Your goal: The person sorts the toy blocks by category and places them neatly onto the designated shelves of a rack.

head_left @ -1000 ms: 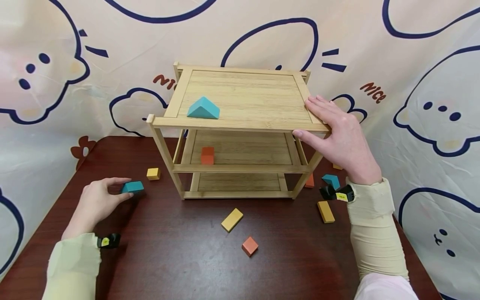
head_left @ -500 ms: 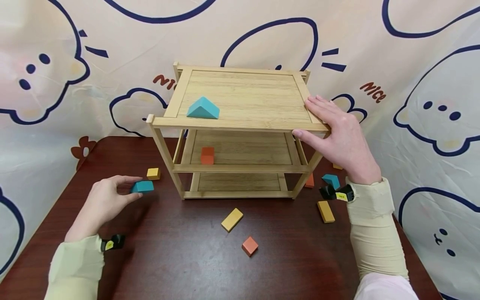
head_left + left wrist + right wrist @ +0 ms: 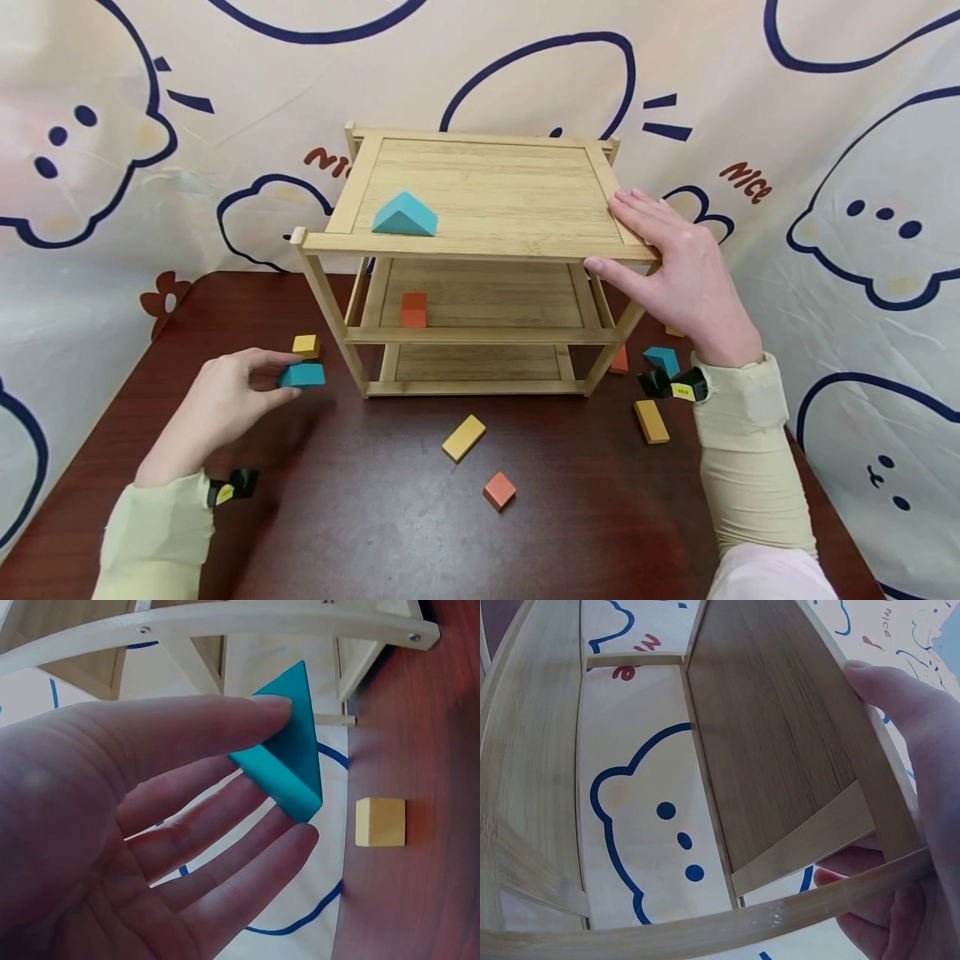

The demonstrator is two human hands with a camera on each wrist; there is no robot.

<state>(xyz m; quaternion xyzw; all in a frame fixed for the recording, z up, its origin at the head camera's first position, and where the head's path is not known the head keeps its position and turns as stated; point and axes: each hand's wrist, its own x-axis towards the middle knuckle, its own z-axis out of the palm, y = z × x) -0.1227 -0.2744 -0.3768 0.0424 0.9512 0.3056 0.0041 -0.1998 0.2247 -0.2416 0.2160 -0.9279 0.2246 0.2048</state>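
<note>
In the head view my left hand [image 3: 234, 398] pinches a blue triangular block [image 3: 302, 376] above the table, left of a wooden shelf rack [image 3: 480, 336]. The left wrist view shows the thumb on one face of this triangular block [image 3: 281, 761] and fingers behind it. My right hand [image 3: 686, 279] grips the rack's top right front corner, thumb at the front edge. In the right wrist view, curled fingers of the right hand [image 3: 900, 900] show beside the rack's side rail [image 3: 810, 896]. Another blue triangular block [image 3: 405, 215] stands on the top shelf; an orange block [image 3: 414, 309] sits on the middle shelf.
A yellow cube [image 3: 306, 347] lies just behind the held block. In front of the rack are a yellow rectangular block [image 3: 463, 438] and an orange cube [image 3: 499, 492]. Right of it lie a blue block [image 3: 662, 361], a yellow block [image 3: 651, 422] and a partly hidden orange one [image 3: 619, 361].
My left hand has carried the blue triangular block to the right, closer to the rack and in front of the yellow cube. The right hand has stayed in place on the rack.
</note>
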